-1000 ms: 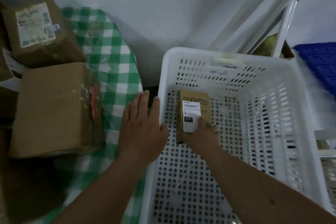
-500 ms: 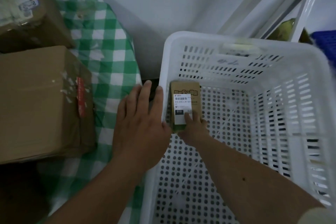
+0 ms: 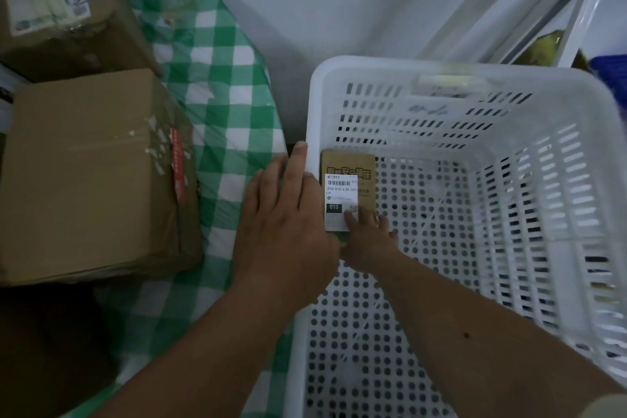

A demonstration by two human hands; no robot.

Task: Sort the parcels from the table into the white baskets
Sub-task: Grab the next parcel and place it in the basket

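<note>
A small brown parcel (image 3: 353, 173) with a white barcode label lies low in the far left corner of the white basket (image 3: 400, 69), against its left wall. My right hand (image 3: 368, 241) reaches into the basket and holds the parcel's near end, thumb on the label and fingers at its right edge. My left hand (image 3: 288, 220) rests flat over the basket's left rim with straight fingers and holds nothing. The parcel's near edge is hidden by my hands.
Left of the basket, a green checked cloth (image 3: 220, 85) covers the table. A large cardboard box (image 3: 88, 173) sits on it, with another labelled box (image 3: 57, 7) behind. A white frame (image 3: 576, 10) and a blue crate (image 3: 610, 75) stand at the back right.
My right hand has moved the small parcel down and left into the basket's far left corner. My left hand has stayed on the rim. The view has shifted slightly.
</note>
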